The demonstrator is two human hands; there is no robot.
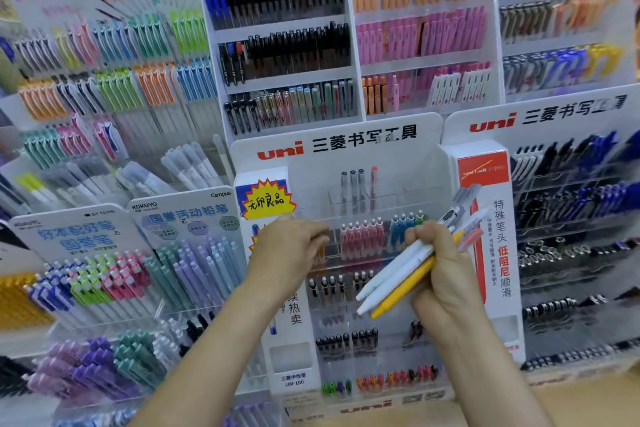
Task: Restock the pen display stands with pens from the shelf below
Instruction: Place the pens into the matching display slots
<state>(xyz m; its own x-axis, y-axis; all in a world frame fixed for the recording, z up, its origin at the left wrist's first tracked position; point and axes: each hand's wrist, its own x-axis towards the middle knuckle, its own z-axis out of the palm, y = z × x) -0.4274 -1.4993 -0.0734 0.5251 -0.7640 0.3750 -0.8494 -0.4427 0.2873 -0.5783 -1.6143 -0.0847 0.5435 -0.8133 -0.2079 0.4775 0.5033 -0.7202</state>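
Right hand (441, 274) grips mixed pens (398, 265) — uni stand (429, 149) holds pink, blue rows.

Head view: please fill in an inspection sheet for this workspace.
Surface: pale wooden shelf top under the stands.
Job's things: clear acrylic uni pen stand, partly filled; bundle of white, yellow and pink pens.
Clutter: nothing seen.
Hands: right hand grips the bundle; left hand curled at the stand, contents unclear.
Cables: nothing seen.
Surroundings: racks of coloured pens on all sides.
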